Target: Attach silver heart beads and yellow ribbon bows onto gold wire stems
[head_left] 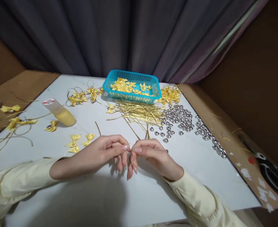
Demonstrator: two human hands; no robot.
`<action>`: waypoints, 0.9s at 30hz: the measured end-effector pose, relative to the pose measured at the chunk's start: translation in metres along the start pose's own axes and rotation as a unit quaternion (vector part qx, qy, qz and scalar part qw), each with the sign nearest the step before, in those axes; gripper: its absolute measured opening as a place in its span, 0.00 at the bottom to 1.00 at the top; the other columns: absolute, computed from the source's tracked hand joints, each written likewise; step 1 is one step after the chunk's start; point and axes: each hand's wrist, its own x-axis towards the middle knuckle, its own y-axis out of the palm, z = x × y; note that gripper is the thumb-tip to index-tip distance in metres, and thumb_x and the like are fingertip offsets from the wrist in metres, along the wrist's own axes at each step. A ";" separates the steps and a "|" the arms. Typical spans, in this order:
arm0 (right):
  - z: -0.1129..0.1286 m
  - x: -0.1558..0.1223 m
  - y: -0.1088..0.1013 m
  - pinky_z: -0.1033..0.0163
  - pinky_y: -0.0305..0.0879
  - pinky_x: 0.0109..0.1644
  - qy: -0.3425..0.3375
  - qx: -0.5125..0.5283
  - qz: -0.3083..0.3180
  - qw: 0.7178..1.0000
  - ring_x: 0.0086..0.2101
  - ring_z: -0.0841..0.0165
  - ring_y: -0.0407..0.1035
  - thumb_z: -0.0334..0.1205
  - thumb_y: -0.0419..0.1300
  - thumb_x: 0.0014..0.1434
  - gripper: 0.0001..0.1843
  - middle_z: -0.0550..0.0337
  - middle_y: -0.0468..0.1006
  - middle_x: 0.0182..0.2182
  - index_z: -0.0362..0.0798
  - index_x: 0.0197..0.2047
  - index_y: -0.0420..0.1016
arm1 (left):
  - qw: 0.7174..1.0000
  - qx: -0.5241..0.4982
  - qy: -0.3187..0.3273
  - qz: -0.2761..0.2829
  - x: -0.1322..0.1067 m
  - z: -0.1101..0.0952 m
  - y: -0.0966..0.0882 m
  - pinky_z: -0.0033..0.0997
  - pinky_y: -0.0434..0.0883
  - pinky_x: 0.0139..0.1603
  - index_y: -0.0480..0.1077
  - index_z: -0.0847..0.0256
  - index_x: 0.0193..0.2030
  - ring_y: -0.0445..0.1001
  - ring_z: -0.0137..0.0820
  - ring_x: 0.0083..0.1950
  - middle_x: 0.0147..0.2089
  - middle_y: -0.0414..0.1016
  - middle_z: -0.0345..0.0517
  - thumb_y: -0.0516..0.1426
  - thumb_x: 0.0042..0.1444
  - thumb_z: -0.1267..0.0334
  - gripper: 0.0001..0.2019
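Observation:
My left hand [112, 150] and my right hand [150, 154] meet over the middle of the white board [139, 201], thumb and forefinger pinched on each. Whatever sits between the fingertips is too small to make out. Just beyond them lies a pile of gold twist ties [141, 112], with a few strands pointing toward my right hand. Silver heart-shaped beads [178, 115] are scattered past my right hand. Loose yellow ribbon bows [75, 137] lie near my left wrist.
A blue basket [131, 74] holding yellow bows stands at the back. More bows [170, 94] are heaped beside it, others [77, 96] to its left. A bottle of yellow liquid [60, 113] leans left. Black-handled scissors [271, 173] lie at the right, near paper scraps [245, 172].

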 end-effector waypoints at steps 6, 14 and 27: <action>-0.002 -0.003 -0.003 0.60 0.65 0.37 -0.022 -0.060 -0.028 0.998 0.27 0.67 0.72 0.42 0.60 0.60 0.13 0.57 0.77 0.23 0.43 0.27 0.75 | 0.999 -0.029 0.013 -0.006 0.001 -0.002 0.002 0.26 0.69 0.31 0.67 0.65 0.35 0.76 0.26 0.27 0.26 0.78 0.42 0.52 0.64 0.62 0.09; -0.003 -0.004 -0.002 0.61 0.65 0.38 -0.027 -0.090 -0.042 0.995 0.28 0.68 0.72 0.41 0.59 0.61 0.13 0.59 0.77 0.24 0.45 0.27 0.75 | 0.999 -0.049 0.002 0.005 0.002 -0.003 0.000 0.24 0.69 0.31 0.66 0.64 0.35 0.76 0.25 0.27 0.26 0.79 0.40 0.52 0.63 0.64 0.07; -0.002 -0.004 -0.001 0.60 0.65 0.39 -0.020 -0.086 -0.048 0.995 0.28 0.67 0.73 0.41 0.59 0.60 0.13 0.59 0.77 0.23 0.44 0.27 0.76 | 0.996 -0.084 -0.025 0.000 0.003 -0.007 0.002 0.23 0.70 0.30 0.65 0.62 0.33 0.76 0.26 0.26 0.24 0.78 0.38 0.57 0.60 0.62 0.07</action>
